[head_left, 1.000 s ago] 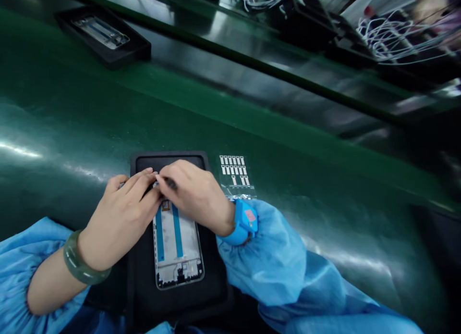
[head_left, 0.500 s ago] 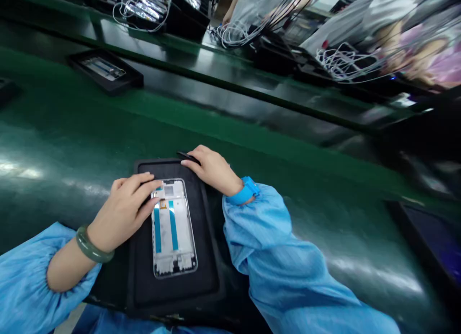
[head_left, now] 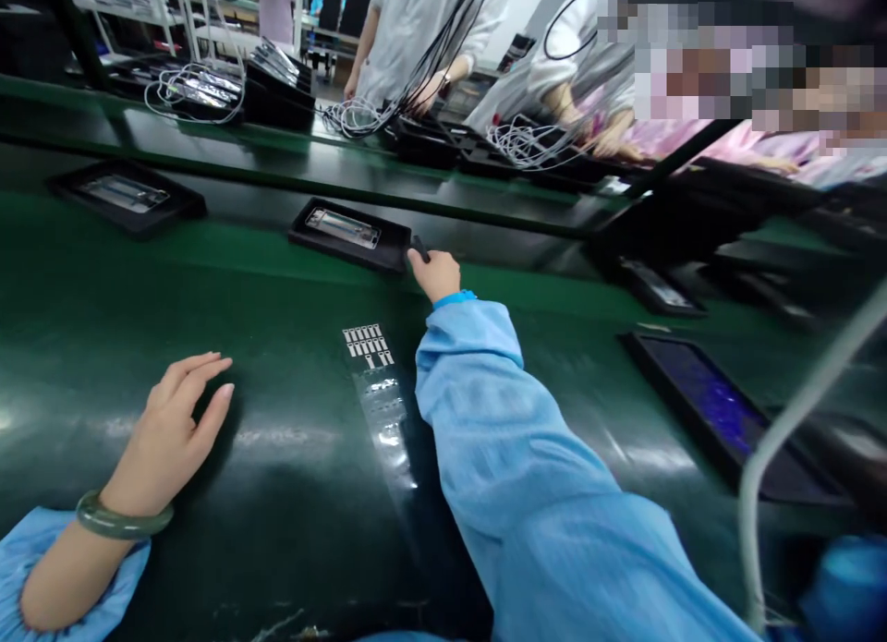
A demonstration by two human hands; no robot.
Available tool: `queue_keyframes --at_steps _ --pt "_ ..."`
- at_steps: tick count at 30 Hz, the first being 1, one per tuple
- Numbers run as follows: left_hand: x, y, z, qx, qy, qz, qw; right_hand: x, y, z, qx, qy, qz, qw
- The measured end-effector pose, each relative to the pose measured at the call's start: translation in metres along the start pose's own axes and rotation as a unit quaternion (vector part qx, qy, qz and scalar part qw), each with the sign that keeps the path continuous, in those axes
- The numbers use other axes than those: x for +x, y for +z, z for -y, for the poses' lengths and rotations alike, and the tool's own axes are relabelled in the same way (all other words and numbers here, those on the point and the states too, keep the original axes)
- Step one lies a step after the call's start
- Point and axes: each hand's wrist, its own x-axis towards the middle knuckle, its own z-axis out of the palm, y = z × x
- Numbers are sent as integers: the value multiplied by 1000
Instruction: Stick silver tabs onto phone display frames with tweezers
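Note:
My right hand (head_left: 438, 274) is stretched out toward the back of the green bench, fingers closed around a slim black tool (head_left: 419, 247) whose exact kind I cannot make out. It is at the right end of a black tray (head_left: 394, 254); whether the fingers touch the tray is unclear. Inside that tray lies a silvery phone frame (head_left: 343, 227) with blue strips. My left hand (head_left: 170, 430) hovers at the left over the bench, fingers apart, holding nothing. Between my arms lies a clear liner sheet (head_left: 384, 406) with rows of small pale stickers (head_left: 365, 340) at its far end.
Another black tray (head_left: 131, 219) with a phone frame stands at the back left. On the right are a dark tray (head_left: 693, 420) with a bluish sheen and a pale cable (head_left: 769, 466). Beyond the raised ledge, co-workers handle things among tangled white cables (head_left: 519, 143).
The tray with the phone frame has moved from in front of me to the back of the bench, and my right hand has reached forward. My left hand has left the frame. The sticker sheet now shows.

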Motion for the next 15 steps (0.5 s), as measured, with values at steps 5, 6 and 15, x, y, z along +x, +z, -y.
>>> queue_keyframes --at_steps 5,6,15 --pt "-6 20 -9 26 130 102 986 -28 -28 -14 92 -28 9 995" --pt "-6 24 -13 39 170 125 977 -37 -34 -16 115 -38 24 992" --pt "36 76 -59 69 278 193 938 -132 -42 -25 482 39 228 845"
